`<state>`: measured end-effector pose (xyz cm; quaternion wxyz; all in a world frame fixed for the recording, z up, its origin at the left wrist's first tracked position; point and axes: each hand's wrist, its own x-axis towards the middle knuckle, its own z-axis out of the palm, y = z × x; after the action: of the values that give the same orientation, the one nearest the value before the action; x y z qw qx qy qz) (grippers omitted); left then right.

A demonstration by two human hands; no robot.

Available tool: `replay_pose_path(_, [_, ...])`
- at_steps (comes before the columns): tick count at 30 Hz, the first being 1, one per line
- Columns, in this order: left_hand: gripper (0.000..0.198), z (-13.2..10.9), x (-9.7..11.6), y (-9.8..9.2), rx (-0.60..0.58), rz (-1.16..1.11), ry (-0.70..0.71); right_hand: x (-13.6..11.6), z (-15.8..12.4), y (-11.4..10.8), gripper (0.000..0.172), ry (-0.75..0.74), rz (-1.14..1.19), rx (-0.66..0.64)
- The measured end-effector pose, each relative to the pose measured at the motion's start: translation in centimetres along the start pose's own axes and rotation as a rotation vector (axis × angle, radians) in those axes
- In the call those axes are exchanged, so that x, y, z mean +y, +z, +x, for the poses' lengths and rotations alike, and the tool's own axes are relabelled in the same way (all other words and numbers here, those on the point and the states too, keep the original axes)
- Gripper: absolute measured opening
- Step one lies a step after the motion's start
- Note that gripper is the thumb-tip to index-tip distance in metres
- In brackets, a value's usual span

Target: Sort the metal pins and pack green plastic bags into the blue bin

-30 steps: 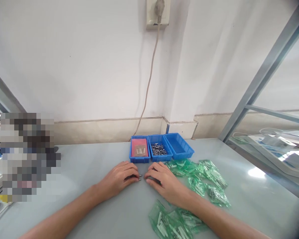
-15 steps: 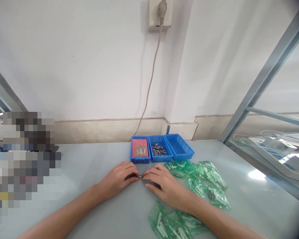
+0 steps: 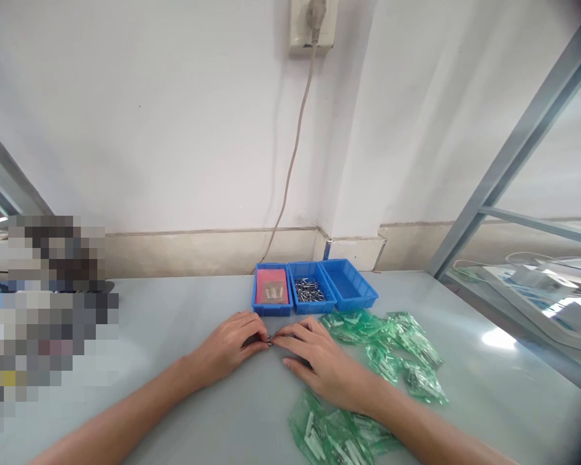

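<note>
Just in front of the blue bins, my left hand (image 3: 235, 343) is closed in a pinch, thumb against fingers. Small shiny metal screws (image 3: 270, 340) show at its fingertips, partly hidden; how many I cannot tell. My right hand (image 3: 314, 355) faces it with fingers stretched out and the thumb apart, its fingertips at the other end of the screws. Loose screws of similar look (image 3: 310, 290) fill part of the middle blue bin (image 3: 330, 306). Green plastic bags (image 3: 353, 326) with white and metal pieces inside lie beyond my right hand.
The left blue bin (image 3: 271, 311) holds a pink sheet and a clear packet (image 3: 274, 292). A third blue bin (image 3: 351, 287) stands at the right. More green bags (image 3: 329, 439) lie under my right forearm. A blurred-out person (image 3: 53, 323) is at the far left. A metal frame (image 3: 508, 148) rises right.
My right thumb and fingers have spread a little and the fingertips have shifted slightly left, nearer my left hand. The left fingers have curled tighter around the screws.
</note>
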<state>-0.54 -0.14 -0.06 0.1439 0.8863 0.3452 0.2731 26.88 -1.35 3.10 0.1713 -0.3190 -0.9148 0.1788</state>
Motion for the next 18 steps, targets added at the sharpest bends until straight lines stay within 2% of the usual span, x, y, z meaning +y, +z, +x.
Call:
replay_pose_path(10, [0.008, 0.0, -0.2, 0.2, -0.003, 0.023, -0.002, 0.3, 0.0, 0.2, 0.033, 0.005, -0.084, 0.034])
replay_pose_path(18, [0.007, 0.1, 0.1, -0.2, -0.007, 0.028, -0.003, 1.5, 0.2, 0.6, 0.023, 0.079, -0.212, 0.143])
